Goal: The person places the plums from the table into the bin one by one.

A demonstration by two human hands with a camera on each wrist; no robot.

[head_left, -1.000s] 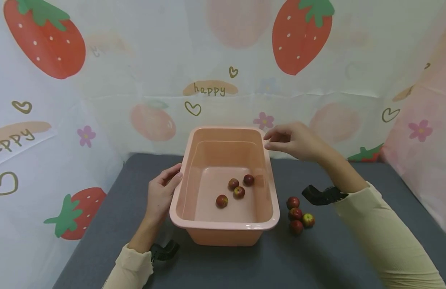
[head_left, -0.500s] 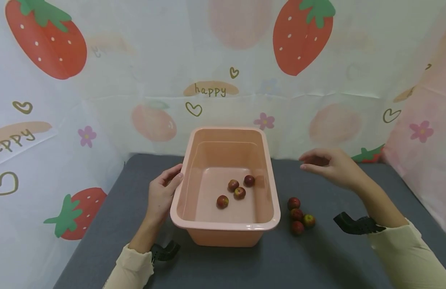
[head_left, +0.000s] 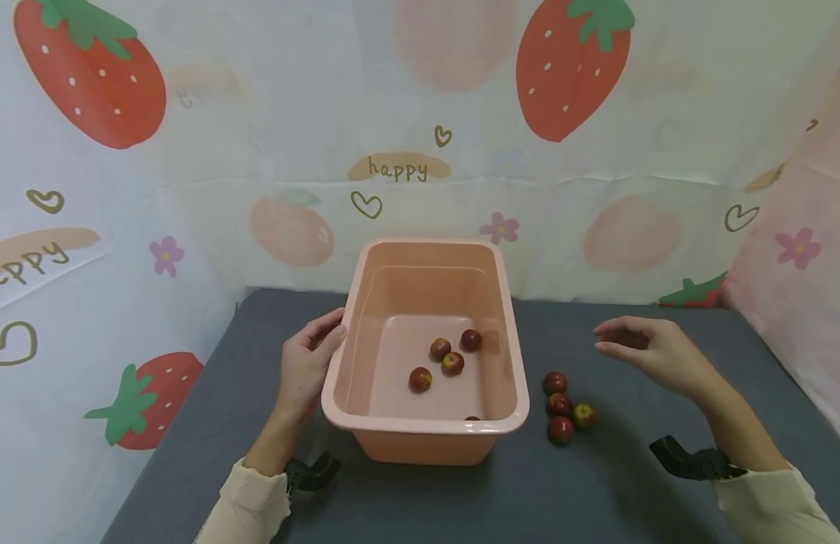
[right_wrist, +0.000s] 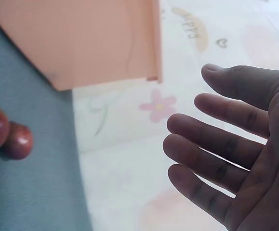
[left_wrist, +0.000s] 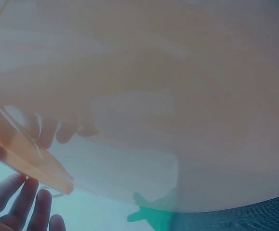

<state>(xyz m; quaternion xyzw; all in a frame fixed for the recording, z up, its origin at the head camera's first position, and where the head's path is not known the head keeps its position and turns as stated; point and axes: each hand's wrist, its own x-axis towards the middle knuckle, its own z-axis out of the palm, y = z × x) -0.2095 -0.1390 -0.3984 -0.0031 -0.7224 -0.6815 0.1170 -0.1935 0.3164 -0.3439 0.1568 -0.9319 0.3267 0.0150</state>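
Note:
A pink plastic basin stands at the middle of the table in the head view. My left hand holds its left rim, thumb at the edge; the left wrist view shows the fingers below the rim. Several small red apples lie on the basin floor, one of them mostly hidden behind the near rim. Right of the basin, more small apples sit in a cluster, one yellow-green on top. Beyond and to the right of them my right hand hovers with nothing in it, its fingers loosely bent.
A dark grey cloth covers the table. Behind it and along both sides hangs a pale curtain printed with strawberries, hearts and flowers. Each wrist wears a black band mount.
My right hand has moved from the basin's right rim out to the right and lower. An apple now shows at the basin's near rim. The left hand keeps its place.

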